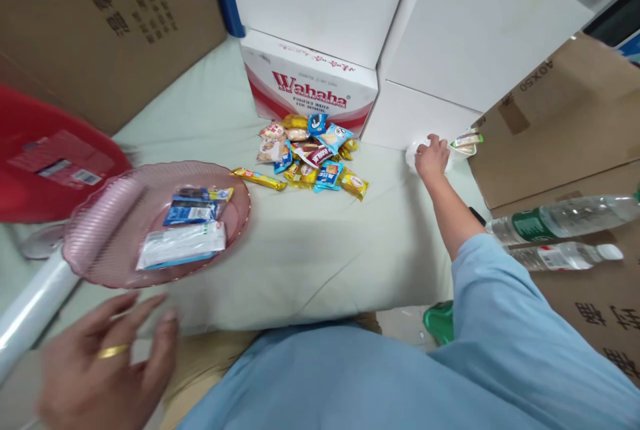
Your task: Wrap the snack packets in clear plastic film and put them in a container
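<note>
Right of centre, the right hand (433, 158) is curled over a white wrapper (412, 152) at the foot of a white box (415, 117). At lower left the left hand (107, 363) hangs open, fingers spread, holding nothing, just below the pink plate (100, 230). A snack pile (313, 153) lies mid-frame on the surface (310, 257).

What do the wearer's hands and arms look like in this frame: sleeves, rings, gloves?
Both hands are bare, no gloves. The right hand leads to a bare forearm, then a loose light blue sleeve from about the elbow. The left hand is motion-blurred and wears a plain gold ring; its arm is out of frame. No watch shows.
</note>
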### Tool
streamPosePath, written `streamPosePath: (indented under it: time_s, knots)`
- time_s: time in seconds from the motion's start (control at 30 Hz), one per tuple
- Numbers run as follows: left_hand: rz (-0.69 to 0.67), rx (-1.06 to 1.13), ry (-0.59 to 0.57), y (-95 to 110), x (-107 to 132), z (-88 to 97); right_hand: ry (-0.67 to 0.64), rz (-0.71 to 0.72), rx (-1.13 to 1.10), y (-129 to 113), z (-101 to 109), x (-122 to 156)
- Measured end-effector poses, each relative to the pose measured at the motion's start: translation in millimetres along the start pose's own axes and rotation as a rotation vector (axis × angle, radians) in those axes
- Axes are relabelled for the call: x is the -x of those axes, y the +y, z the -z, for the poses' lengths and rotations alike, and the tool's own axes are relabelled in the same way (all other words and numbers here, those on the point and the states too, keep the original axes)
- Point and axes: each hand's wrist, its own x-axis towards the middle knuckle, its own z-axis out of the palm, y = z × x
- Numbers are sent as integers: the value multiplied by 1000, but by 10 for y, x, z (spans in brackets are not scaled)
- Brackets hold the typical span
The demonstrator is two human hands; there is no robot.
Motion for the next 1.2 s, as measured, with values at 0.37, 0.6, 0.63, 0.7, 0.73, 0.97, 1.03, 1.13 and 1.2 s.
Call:
streamPosePath:
  time_s: [0.37, 0.6, 0.63, 0.7, 0.73, 0.97, 1.03, 1.13, 1.2]
  knots:
    - [351, 578, -391, 679, 9, -953, -200, -191, -1164, -873, 670, 952]
    - [953, 1222, -564, 1058, -325, -1402, -500, -131, -1347, -1606, 100, 1949]
    - [950, 1225, -529, 1059, -361, -1447, -548, -112, -1359, -1659, 24, 2023]
    - [942, 1191, -463, 1010, -413, -1527, -628, -119, -1387, -1708, -100, 2114]
    - [947, 1162, -435, 965, -429, -1557, -659, -143, -1405, -1706, -147, 2133]
    - [932, 1096, -440, 681, -514, -1474, -623, -424, -1622, -1478, -214, 2001]
    - [907, 1086, -484, 730, -527, -1443, -598, -465, -1658, -1444, -196, 1962]
    - [826, 1041, -546, 880, -518, -1501, -636, -477, -1694, -1454, -189, 1956]
    - [748, 995, -540, 963, -512, -1599, -684, -447, -1722, -1480, -200, 1980]
